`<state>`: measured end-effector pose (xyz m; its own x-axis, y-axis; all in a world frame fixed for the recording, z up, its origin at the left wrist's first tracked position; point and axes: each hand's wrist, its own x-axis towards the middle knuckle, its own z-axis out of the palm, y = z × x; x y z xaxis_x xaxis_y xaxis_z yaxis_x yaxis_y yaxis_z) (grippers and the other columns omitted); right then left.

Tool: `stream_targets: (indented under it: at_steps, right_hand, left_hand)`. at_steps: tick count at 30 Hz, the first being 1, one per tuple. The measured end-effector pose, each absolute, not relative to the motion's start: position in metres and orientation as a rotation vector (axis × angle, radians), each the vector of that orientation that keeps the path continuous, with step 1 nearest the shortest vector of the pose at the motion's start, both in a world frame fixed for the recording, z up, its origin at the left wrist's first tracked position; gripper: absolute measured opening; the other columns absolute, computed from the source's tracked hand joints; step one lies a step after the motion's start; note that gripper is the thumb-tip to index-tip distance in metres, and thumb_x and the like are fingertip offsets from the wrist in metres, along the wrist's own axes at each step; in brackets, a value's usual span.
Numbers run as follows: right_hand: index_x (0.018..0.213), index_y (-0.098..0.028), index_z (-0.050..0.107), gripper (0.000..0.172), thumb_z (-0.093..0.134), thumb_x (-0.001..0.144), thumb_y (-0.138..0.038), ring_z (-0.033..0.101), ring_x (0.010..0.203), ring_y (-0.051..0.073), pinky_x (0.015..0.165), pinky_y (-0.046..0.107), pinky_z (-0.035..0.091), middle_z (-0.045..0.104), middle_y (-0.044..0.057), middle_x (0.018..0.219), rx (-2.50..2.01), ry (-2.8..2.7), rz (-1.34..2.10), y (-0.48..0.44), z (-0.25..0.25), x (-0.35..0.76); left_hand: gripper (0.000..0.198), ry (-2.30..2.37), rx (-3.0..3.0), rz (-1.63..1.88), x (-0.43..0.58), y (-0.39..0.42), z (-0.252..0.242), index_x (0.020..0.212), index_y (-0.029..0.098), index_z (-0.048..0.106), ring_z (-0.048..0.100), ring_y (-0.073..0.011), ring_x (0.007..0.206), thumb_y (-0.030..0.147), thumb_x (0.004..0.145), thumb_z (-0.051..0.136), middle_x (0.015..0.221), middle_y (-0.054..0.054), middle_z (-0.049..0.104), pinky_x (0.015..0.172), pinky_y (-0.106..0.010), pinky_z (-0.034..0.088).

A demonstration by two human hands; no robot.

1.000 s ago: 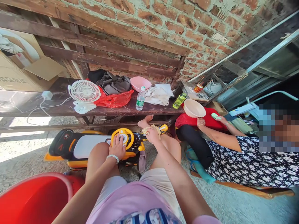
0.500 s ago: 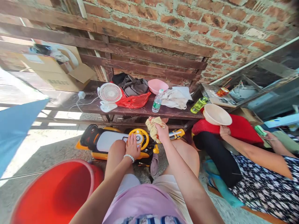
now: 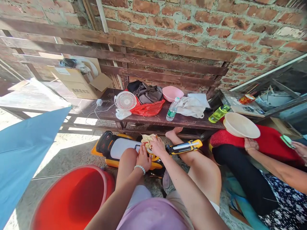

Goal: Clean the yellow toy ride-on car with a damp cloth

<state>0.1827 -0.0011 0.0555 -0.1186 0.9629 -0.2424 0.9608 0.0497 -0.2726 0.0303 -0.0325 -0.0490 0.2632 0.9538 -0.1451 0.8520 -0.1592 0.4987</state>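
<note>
My right hand (image 3: 157,147) is closed on a yellow patterned cloth (image 3: 147,139), pressed on the steering wheel of a yellow, black and white ride-on toy (image 3: 120,147). Just left of it, my left hand (image 3: 144,158) rests on the toy beside the wheel, fingers stretched out, with a beaded bracelet at the wrist. The cloth and my hands cover most of the wheel. A yellow and black part (image 3: 185,147) of the toy sticks out to the right, over my leg.
The wooden bench (image 3: 105,110) holds a cardboard box (image 3: 81,86), fan (image 3: 125,100), red bag (image 3: 150,108), water bottle (image 3: 172,109) and pink bowl (image 3: 172,93). A red tub (image 3: 69,198) stands lower left. At right, a person's hand (image 3: 251,145) touches a cream bowl (image 3: 241,124).
My right hand has lowered the cloth onto the steering wheel, beside my left hand. The view has shifted left, and my right leg has swung out, its bare foot now under the bench.
</note>
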Motion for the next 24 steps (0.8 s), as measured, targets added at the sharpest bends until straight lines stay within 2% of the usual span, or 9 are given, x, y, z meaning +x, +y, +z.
stream_targets:
  at_steps: [3, 6, 11, 15, 17, 21, 24]
  right_hand:
    - [0.158, -0.031, 0.062, 0.058, 0.045, 0.104, -0.017, 0.052, 0.146, 0.031, 0.119, 0.042, 0.045, 0.046, 0.009, 0.174, -2.296, -2.130, 0.520, -0.006, 0.064, 0.173]
    - [0.160, -0.024, 0.060, 0.059, 0.039, 0.105, -0.015, 0.057, 0.141, 0.034, 0.108, 0.041, 0.051, 0.048, 0.017, 0.170, -2.466, -1.990, 0.512, -0.018, 0.070, 0.166]
    - [0.145, -0.018, 0.070, 0.047, 0.052, 0.102, -0.017, 0.066, 0.130, 0.034, 0.099, 0.037, 0.055, 0.058, 0.022, 0.157, -2.555, -1.899, 0.591, -0.054, 0.074, 0.165]
    - [0.135, -0.019, 0.074, 0.041, 0.057, 0.098, -0.014, 0.066, 0.130, 0.033, 0.098, 0.037, 0.056, 0.059, 0.020, 0.151, -2.513, -1.940, 0.683, -0.090, 0.068, 0.160]
    - [0.132, -0.020, 0.074, 0.040, 0.060, 0.095, -0.012, 0.066, 0.127, 0.030, 0.099, 0.035, 0.055, 0.060, 0.018, 0.149, -2.440, -1.977, 0.731, -0.103, 0.065, 0.158]
    - [0.122, -0.022, 0.075, 0.031, 0.065, 0.093, -0.019, 0.069, 0.114, 0.022, 0.101, 0.032, 0.052, 0.064, 0.012, 0.137, -2.272, -1.937, 0.893, -0.097, 0.070, 0.164]
    - [0.134, -0.022, 0.073, 0.040, 0.063, 0.095, -0.022, 0.063, 0.128, 0.025, 0.111, 0.034, 0.048, 0.061, 0.013, 0.148, -2.207, -1.904, 0.756, -0.066, 0.078, 0.170]
  left_hand:
    - [0.097, 1.626, 2.072, 0.212, 0.030, -0.032, -0.046, 0.172, -0.005, 0.026, 0.024, -0.0394, 0.171, 0.041, 0.093, 0.058, 0.180, -0.032, 0.029, 0.138, -0.051, 0.030]
    - [0.098, 1.604, 2.063, 0.170, 0.030, -0.030, -0.044, 0.172, -0.003, 0.028, 0.027, -0.0408, 0.170, 0.044, 0.093, 0.060, 0.179, -0.032, 0.032, 0.137, -0.052, 0.032]
    - [0.106, 1.634, 1.993, 0.163, 0.034, -0.029, -0.039, 0.171, -0.002, 0.031, 0.028, -0.0445, 0.169, 0.050, 0.087, 0.068, 0.178, -0.035, 0.031, 0.136, -0.054, 0.032]
    - [0.110, 1.603, 1.860, 0.236, 0.034, -0.029, -0.030, 0.170, -0.008, 0.028, 0.023, -0.0431, 0.171, 0.042, 0.082, 0.071, 0.178, -0.037, 0.027, 0.138, -0.050, 0.029]
    - [0.106, 1.567, 1.739, 0.336, 0.031, -0.028, -0.028, 0.170, -0.007, 0.029, 0.025, -0.0397, 0.171, 0.033, 0.081, 0.069, 0.180, -0.034, 0.027, 0.138, -0.047, 0.029]
    - [0.089, 1.473, 1.304, 0.640, 0.019, -0.025, -0.026, 0.170, 0.006, 0.038, 0.032, -0.0304, 0.169, 0.021, 0.086, 0.062, 0.180, -0.021, 0.037, 0.138, -0.038, 0.030]
    - [0.064, 1.423, 1.066, 0.726, 0.008, -0.019, -0.024, 0.159, 0.005, 0.052, 0.045, -0.0319, 0.162, 0.022, 0.097, 0.056, 0.170, -0.023, 0.052, 0.132, -0.037, 0.037]
